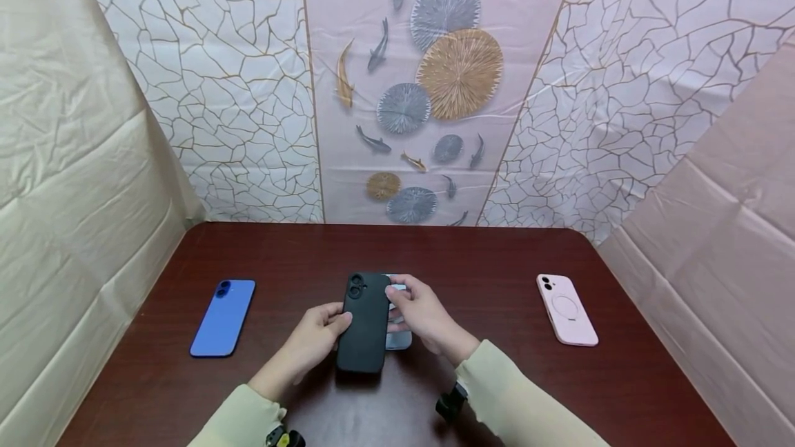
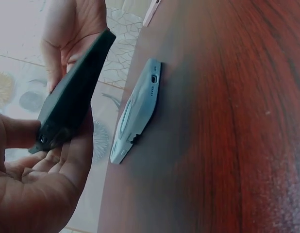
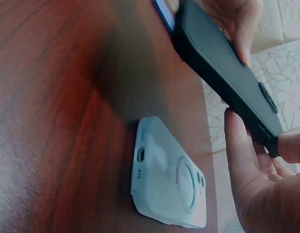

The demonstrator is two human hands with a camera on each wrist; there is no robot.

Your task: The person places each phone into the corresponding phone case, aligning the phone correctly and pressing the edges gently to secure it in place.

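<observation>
A black phone (image 1: 363,326), camera end away from me, is held up off the table between both hands. My left hand (image 1: 313,336) grips its left long edge, thumb on the back face. At the upper right corner, my right hand (image 1: 428,316) pinches it, with the other fingers spread behind. In the right wrist view the black phone (image 3: 227,63) tilts above the table, its raised camera ring showing. Below it lies a pale blue phone (image 3: 164,179) with a ring on its back, partly hidden by the black phone and right hand in the head view.
On the left of the dark red-brown table (image 1: 292,247) lies a blue phone (image 1: 223,319), back up. A pink phone (image 1: 568,310) with a ring on its back lies at the right. Patterned cloth (image 1: 248,88) hangs behind the table's far edge.
</observation>
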